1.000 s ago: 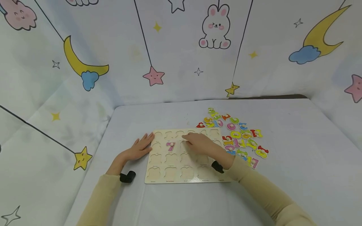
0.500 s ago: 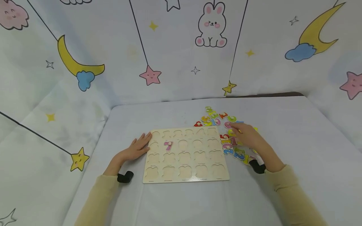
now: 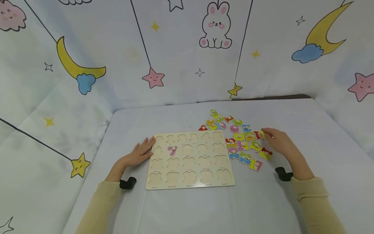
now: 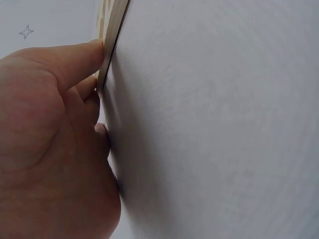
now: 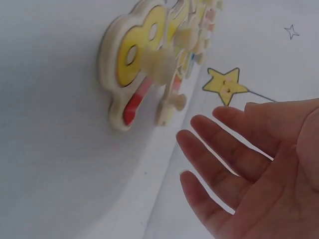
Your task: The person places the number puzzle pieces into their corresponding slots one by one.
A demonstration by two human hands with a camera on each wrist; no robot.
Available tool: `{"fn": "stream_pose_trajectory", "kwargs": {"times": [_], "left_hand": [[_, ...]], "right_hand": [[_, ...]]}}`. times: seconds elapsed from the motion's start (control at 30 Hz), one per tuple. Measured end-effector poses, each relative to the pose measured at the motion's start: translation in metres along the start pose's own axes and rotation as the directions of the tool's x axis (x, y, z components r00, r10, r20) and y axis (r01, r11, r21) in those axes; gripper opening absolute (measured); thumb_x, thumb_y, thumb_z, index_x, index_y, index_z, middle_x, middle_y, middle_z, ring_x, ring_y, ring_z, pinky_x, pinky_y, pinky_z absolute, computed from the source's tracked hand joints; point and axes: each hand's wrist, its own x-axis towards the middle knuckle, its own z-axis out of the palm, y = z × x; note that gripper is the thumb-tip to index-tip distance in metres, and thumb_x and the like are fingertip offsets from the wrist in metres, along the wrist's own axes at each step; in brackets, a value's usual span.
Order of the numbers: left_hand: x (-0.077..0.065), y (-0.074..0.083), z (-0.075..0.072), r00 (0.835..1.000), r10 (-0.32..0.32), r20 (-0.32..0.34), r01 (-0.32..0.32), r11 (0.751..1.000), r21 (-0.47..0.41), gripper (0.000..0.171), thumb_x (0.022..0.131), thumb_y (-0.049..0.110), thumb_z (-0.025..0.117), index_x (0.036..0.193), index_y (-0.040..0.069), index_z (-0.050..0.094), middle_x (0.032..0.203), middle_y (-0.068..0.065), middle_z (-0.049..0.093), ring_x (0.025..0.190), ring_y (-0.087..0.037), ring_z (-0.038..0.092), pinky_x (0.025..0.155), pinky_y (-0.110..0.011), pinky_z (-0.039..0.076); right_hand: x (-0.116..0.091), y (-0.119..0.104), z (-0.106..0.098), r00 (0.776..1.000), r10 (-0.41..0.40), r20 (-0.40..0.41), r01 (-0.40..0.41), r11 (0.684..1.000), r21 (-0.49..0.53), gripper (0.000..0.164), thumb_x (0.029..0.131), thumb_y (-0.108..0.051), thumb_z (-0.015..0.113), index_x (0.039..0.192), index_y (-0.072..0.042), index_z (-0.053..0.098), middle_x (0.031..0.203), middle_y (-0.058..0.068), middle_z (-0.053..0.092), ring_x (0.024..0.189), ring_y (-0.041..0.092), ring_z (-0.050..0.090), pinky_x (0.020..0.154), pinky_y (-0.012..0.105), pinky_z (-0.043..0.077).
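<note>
A wooden number puzzle board lies flat, with a pink 7 piece in one of its recesses. My left hand rests at the board's left edge, fingers spread; in the left wrist view its thumb touches the edge. To the right of the board, my right hand hovers at the outer side of the loose number pieces, fingertips near a red-and-yellow piece. The right wrist view shows its fingers relaxed and apart, holding nothing, beside a knobbed 18 piece.
Several colourful number pieces lie scattered beside and behind the board's right side, some close together or overlapping. A white cloth covers the table. Behind it hangs a printed backdrop with stars, moons and a rabbit.
My right hand has moved from over the board, across the loose pieces, to their right side. My left hand stays at the board's edge. The head view has shifted slightly.
</note>
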Motion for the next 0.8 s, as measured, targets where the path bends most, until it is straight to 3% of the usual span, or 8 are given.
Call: {"fn": "stream_pose_trajectory", "kwargs": {"times": [0.2, 0.33, 0.6, 0.8], "left_hand": [[0.0, 0.0, 0.001, 1.0, 0.002, -0.001, -0.002, 1.0, 0.0, 0.062, 0.101, 0.02, 0.043, 0.148, -0.003, 0.009, 0.153, -0.02, 0.004, 0.138, -0.038, -0.006, 0.103, -0.058, -0.009], [-0.001, 0.0, 0.0, 1.0, 0.005, -0.004, -0.005, 1.0, -0.002, 0.062, 0.101, 0.02, 0.044, 0.148, -0.003, 0.01, 0.153, -0.02, 0.005, 0.138, -0.038, -0.006, 0.103, -0.058, -0.009], [0.0, 0.001, 0.0, 1.0, 0.006, -0.003, -0.006, 1.0, -0.008, 0.062, 0.101, 0.019, 0.044, 0.148, -0.003, 0.01, 0.153, -0.02, 0.004, 0.138, -0.038, -0.006, 0.103, -0.058, -0.009], [-0.001, -0.001, 0.001, 1.0, 0.012, -0.008, -0.012, 1.0, -0.01, 0.062, 0.101, 0.021, 0.043, 0.148, -0.003, 0.01, 0.153, -0.02, 0.005, 0.138, -0.038, -0.005, 0.103, -0.058, -0.009]], "right_hand": [[0.001, 0.013, 0.0, 1.0, 0.023, -0.01, -0.024, 0.999, -0.038, 0.041, 0.099, -0.011, 0.041, 0.133, 0.012, 0.04, 0.127, 0.036, 0.041, 0.114, 0.051, 0.039, 0.089, 0.062, 0.037], [0.008, 0.02, 0.004, 1.0, 0.018, 0.006, -0.018, 0.995, -0.099, 0.041, 0.098, -0.01, 0.045, 0.132, 0.013, 0.04, 0.127, 0.038, 0.04, 0.116, 0.053, 0.036, 0.091, 0.063, 0.034], [0.02, 0.028, 0.008, 0.999, -0.039, 0.021, 0.043, 0.965, -0.257, 0.046, 0.093, -0.009, 0.055, 0.132, 0.011, 0.041, 0.122, 0.04, 0.042, 0.11, 0.056, 0.039, 0.087, 0.065, 0.036], [0.027, 0.028, 0.004, 0.998, -0.027, 0.052, 0.042, 0.946, -0.321, 0.05, 0.09, -0.009, 0.06, 0.132, 0.009, 0.041, 0.117, 0.039, 0.042, 0.103, 0.055, 0.042, 0.081, 0.064, 0.04]]}}
